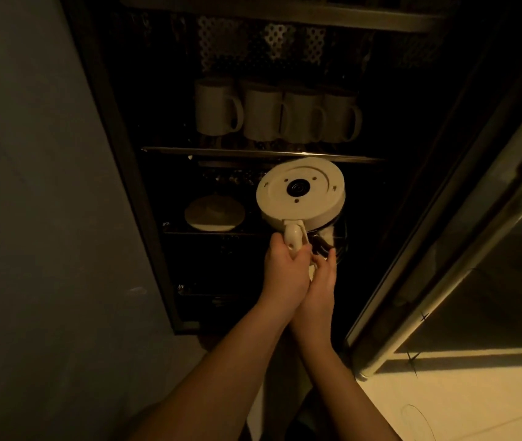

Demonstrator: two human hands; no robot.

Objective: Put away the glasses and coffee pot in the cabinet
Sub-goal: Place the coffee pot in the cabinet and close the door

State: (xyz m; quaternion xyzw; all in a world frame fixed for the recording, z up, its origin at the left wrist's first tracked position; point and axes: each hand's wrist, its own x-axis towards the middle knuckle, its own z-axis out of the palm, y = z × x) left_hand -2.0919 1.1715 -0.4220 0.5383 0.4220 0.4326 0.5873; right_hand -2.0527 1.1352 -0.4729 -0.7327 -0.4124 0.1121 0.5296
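Dim kitchen corner: grey wall (30, 186) on the left, pale tiled floor (460, 402) at lower right. Dark cabinet (119, 173) stands open, its door (463, 249) swung out to the right with a long metal handle running down its edge. Perforated metal back panel (263, 46) visible near the top of the cabinet.

Upper shelf (263, 153): four white mugs (272, 111) in a row, touching or nearly so, handles pointing right.

Coffee pot (301, 194) sits below that shelf, right of centre, tipped so its round cream base faces the camera; glass body shows dark beneath the base. Can't tell if it rests on the lower shelf or is carried clear of it.

Round cream disc (214, 214) lies flat at the left of the lower shelf, just beside the pot, not touching it.

Left hand (282, 268) is wrapped around the pot's cream handle. Right hand (321, 278) is pressed against the left one, fingers fairly straight and reaching up to the glass under the handle; whether it actually grips anything, can't tell.
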